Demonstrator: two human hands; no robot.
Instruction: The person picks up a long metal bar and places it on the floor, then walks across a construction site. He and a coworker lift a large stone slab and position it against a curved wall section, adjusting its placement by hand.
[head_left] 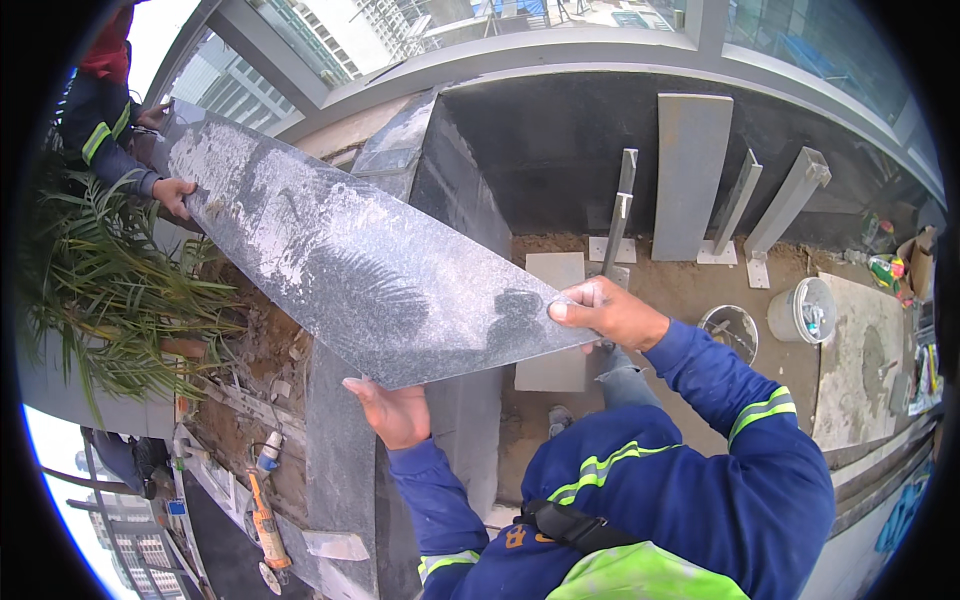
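A long grey stone slab, speckled and smeared with whitish dried residue, slants from the upper left down to the middle. My right hand grips its near right corner, thumb on top and fingers underneath. At the near left corner my left hand supports the slab from below, its fingers mostly hidden beneath the stone. A co-worker in a dark blue sleeve holds the far end with both hands, one co-worker's hand at the side edge.
Metal posts on base plates and an upright grey panel stand by the dark back wall. White buckets sit on the right. An orange angle grinder lies lower left, near a leafy plant. A low stone-clad wall runs under the slab.
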